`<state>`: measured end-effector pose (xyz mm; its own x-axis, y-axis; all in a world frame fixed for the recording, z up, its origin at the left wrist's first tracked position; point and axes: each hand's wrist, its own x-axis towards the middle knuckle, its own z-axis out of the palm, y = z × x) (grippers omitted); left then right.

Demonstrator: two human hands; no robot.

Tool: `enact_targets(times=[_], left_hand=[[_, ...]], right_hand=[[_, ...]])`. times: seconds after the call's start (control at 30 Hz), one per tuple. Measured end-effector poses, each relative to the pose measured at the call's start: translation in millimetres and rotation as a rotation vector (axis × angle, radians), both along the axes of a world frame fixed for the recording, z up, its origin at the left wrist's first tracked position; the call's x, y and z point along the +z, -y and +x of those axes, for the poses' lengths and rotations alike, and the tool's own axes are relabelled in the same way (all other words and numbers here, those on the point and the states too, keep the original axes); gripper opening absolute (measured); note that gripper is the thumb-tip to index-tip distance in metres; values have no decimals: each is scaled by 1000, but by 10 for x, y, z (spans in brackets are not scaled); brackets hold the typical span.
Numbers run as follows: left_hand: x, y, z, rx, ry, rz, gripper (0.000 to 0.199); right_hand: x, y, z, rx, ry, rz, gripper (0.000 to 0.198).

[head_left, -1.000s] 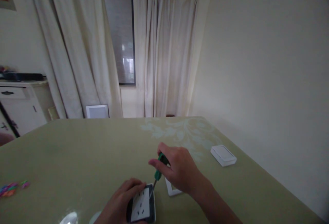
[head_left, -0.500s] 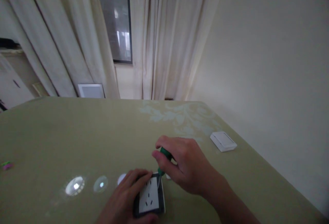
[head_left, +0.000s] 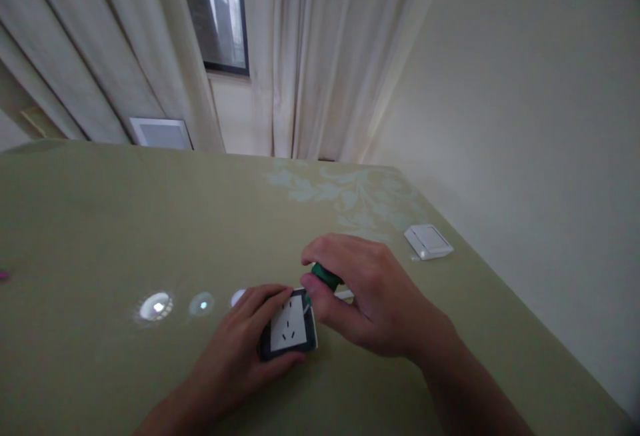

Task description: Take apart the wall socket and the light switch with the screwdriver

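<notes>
A wall socket [head_left: 289, 329] with a white slotted face and a dark surround lies on the table in front of me. My left hand [head_left: 253, 336] grips it from the left, fingers over the top edge and thumb along the near edge. In my right hand [head_left: 357, 293] is a screwdriver [head_left: 326, 276] with a green handle, pinched between thumb and fingers. It slants down so that its shaft meets the right side of the socket's white face. The exact spot its tip touches is too small to make out. Partly behind my right hand lies a small white piece [head_left: 345, 295].
Near the table's right edge sits a white switch-like box [head_left: 429, 241]. A plain wall [head_left: 525, 156] runs along that side. Curtains [head_left: 330, 56] and a white-framed panel [head_left: 163, 134] stand beyond the far edge. Light reflections shine on the green tabletop [head_left: 150, 223].
The head view has tipped downward, so everything sits higher in the picture. My right hand has tilted the screwdriver lower to the right, while my left hand keeps its hold on the socket.
</notes>
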<state>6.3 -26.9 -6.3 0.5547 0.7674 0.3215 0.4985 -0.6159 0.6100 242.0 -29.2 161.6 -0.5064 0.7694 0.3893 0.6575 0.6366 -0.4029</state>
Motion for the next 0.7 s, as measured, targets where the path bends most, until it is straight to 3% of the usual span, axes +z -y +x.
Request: enact_targets(times=[0.37,0.7], left_hand=[[46,-12,-17,-29,-22,5,72],[59,-14,-31,-43,-27,21,70]], right_hand=[[48,-6,98,-148,105,67,14],[63,10,88,-121,88,51,13]])
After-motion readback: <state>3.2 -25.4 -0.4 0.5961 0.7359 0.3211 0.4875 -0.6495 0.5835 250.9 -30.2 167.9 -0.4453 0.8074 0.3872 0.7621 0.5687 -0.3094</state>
